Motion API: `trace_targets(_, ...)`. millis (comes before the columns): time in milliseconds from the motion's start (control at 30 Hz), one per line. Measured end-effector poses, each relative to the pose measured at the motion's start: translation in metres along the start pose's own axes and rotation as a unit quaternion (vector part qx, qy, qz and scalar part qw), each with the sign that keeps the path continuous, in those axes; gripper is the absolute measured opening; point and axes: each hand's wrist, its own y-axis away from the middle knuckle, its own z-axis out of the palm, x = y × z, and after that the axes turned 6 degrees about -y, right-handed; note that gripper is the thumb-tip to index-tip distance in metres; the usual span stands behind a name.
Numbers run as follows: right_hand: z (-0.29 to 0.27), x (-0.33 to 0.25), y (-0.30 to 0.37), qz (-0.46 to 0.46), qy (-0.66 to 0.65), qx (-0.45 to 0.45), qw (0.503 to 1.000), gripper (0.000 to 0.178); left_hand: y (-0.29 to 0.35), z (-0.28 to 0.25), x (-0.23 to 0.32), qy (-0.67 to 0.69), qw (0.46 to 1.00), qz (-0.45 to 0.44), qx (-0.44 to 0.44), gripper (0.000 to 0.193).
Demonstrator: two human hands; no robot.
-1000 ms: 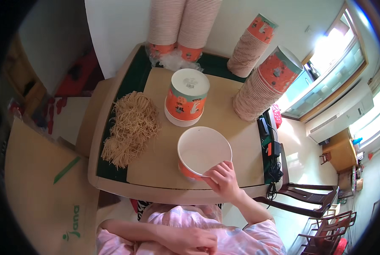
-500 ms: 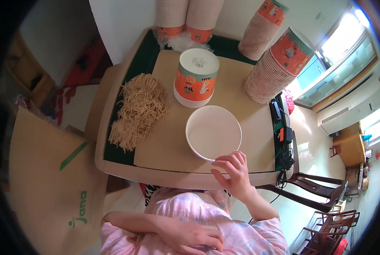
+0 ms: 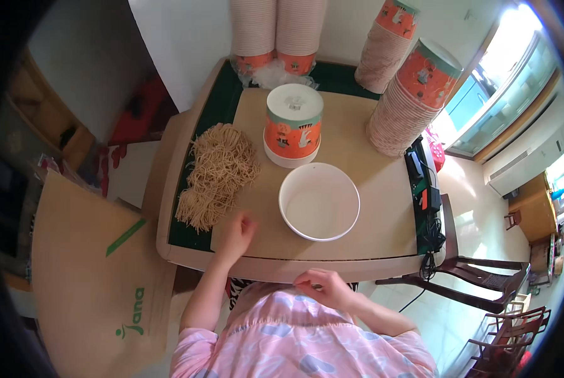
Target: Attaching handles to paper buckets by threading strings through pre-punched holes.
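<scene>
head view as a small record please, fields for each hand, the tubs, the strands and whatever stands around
left hand: near the tan strand bundle; blurred, grip unclear
right hand: by the near edge of the table, apart from the white tub
white tub: mouth up, nothing visible inside
orange tub: upside down, behind the white tub
strands: tangled, left of both tubs
tub stacks: two back left, two back right

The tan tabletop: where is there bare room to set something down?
The widest bare patch lies right of the open white bucket, bordered by black cables and an orange-and-green bucket stack. A smaller one lies between that bucket and the tangled beige strands, with the left hand over its front. Crowded: the back, with paired bucket stacks and crumpled clear plastic.
</scene>
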Motion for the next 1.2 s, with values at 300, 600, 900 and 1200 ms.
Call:
trace_targets(300,0.029,0.046,-0.016,0.088,-0.101,0.106,0.985,0.017,0.004,0.031,-0.027,-0.086,0.996,0.02,-0.025,0.013)
trace_targets(600,0.039,0.056,-0.039,0.211,-0.324,0.09,0.918,0.024,0.09,0.032,0.053,0.079,0.991,0.019,-0.11,0.009)
trace_targets(900,0.035,0.063,-0.026,0.23,-0.419,0.106,0.872,0.017,0.093,0.038,0.06,0.031,0.989,0.08,-0.118,0.008)
trace_targets(1200,0.017,0.059,-0.019,0.151,-0.629,0.196,0.737,0.01,0.089,0.027,0.069,-0.02,0.969,0.122,-0.216,0.008)
